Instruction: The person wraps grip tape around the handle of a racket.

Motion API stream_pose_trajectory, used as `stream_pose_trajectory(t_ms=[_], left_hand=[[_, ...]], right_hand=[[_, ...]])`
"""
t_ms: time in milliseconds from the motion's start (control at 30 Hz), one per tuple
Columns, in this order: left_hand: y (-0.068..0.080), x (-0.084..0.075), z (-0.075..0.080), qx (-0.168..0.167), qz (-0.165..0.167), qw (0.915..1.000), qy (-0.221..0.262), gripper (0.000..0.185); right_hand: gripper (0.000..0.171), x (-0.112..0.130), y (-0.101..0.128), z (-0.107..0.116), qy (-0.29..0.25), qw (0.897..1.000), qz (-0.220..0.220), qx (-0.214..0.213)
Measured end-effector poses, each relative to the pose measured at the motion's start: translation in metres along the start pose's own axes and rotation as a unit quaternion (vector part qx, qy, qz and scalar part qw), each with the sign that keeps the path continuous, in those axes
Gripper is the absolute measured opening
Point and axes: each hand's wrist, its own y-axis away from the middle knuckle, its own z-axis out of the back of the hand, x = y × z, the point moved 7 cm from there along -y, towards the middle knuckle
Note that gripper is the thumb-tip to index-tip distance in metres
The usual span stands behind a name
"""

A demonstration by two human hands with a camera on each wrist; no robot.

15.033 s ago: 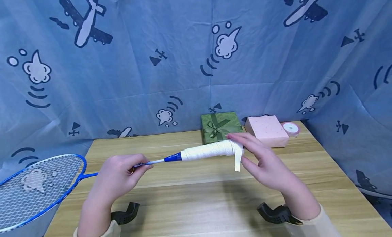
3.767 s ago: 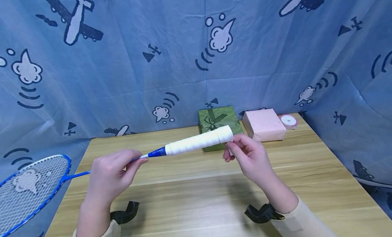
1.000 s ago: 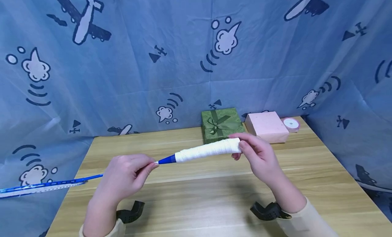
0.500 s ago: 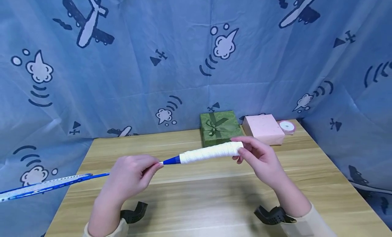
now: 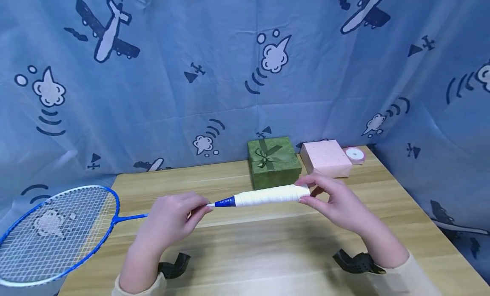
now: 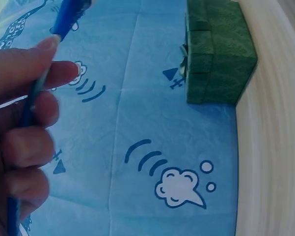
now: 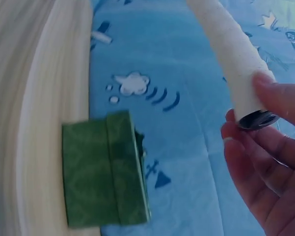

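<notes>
A badminton racket (image 5: pixel 130 217) with a blue frame is held level above the table, its strung head out to the left. White tape is wound round its handle (image 5: pixel 268 196), beside a dark blue cone with white lettering. My left hand (image 5: pixel 172 217) grips the thin shaft just before the cone; in the left wrist view its fingers (image 6: pixel 32 145) curl round the shaft. At the handle's butt, my right hand (image 5: pixel 338 202) pinches the white wrap between thumb and fingers. The right wrist view shows the butt's dark end cap (image 7: pixel 257 119) uncovered.
Behind the handle stands a green gift box (image 5: pixel 273 162) with a ribbon bow. A pink box (image 5: pixel 325 157) and a pink-rimmed ribbon roll (image 5: pixel 355 155) are to its right. The wooden table (image 5: pixel 245 262) meets a blue printed curtain (image 5: pixel 222 75).
Fifteen seconds ago a white strip hung loose at the butt; now it lies on the handle. Over the last second the racket turned about its length, from edge-on to showing its strings.
</notes>
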Motion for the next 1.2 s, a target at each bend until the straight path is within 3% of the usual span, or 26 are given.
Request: stream_pose_trajectory(t_ms=[167,433,733,1200], left_hand=[[0.005,-0.002,-0.006,0.021,0.005,0.9998,-0.004,0.013],[0.017,0.005,-0.001,0.056,0.038,0.9971,-0.035,0.014],[0.029,0.012,0.002,0.039,0.024,0.9933,-0.106,0.015],[0.041,0.022,-0.007,0.053,0.049,0.9893,-0.127,0.025]], right_hand=[[0.045,-0.004,0.008,0.006,0.054,0.999,0.008,0.003],[0.047,-0.015,0.019,0.009,0.079,0.997,-0.004,-0.003],[0.048,-0.030,0.029,0.022,0.099,0.995,-0.009,-0.007],[0.038,-0.068,0.047,0.034,0.118,0.987,-0.101,0.032]])
